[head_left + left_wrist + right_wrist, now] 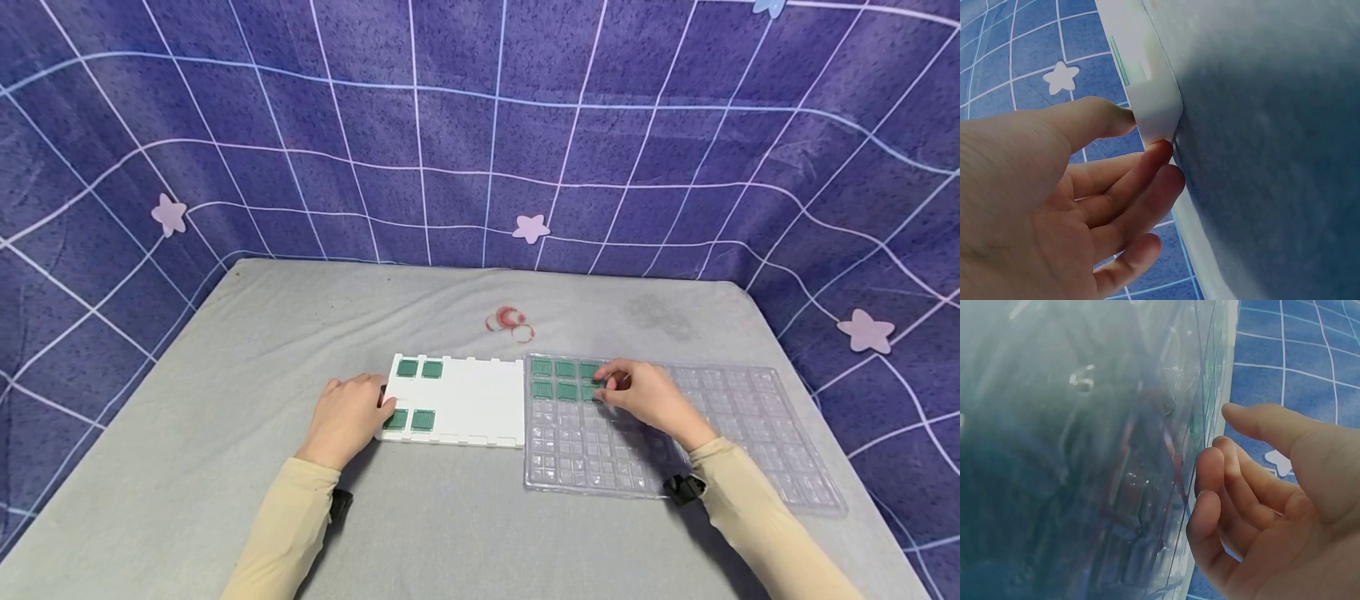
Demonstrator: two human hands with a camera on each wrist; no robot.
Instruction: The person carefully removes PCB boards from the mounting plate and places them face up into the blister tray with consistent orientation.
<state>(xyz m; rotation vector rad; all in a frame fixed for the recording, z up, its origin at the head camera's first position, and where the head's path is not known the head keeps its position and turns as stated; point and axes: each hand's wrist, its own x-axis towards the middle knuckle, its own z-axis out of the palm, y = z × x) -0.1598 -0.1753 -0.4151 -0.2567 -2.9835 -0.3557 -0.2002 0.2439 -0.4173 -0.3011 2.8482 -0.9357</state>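
Observation:
At the left end of a white tray (472, 400) my left hand (347, 421) pinches its edge, the thumb over the top face; in the left wrist view the thumb and fingertips of this hand (1066, 194) meet the tray's white end (1157, 106). Green squares (423, 420) sit on the tray in two rows, one partly behind the thumb. My right hand (648, 398) is over the clear plastic tray (555, 479), thumb and forefinger apart at the third column of green squares (590, 372). In the right wrist view this hand (1266, 494) has loosely bent fingers beside the clear tray (1116, 456).
Both trays lie side by side on a grey cloth (450, 517), their ends meeting. More clear pockets extend to the right beneath the right forearm. Red marks (510, 318) stain the cloth behind the trays. A blue gridded curtain (465, 133) hangs around the back and sides.

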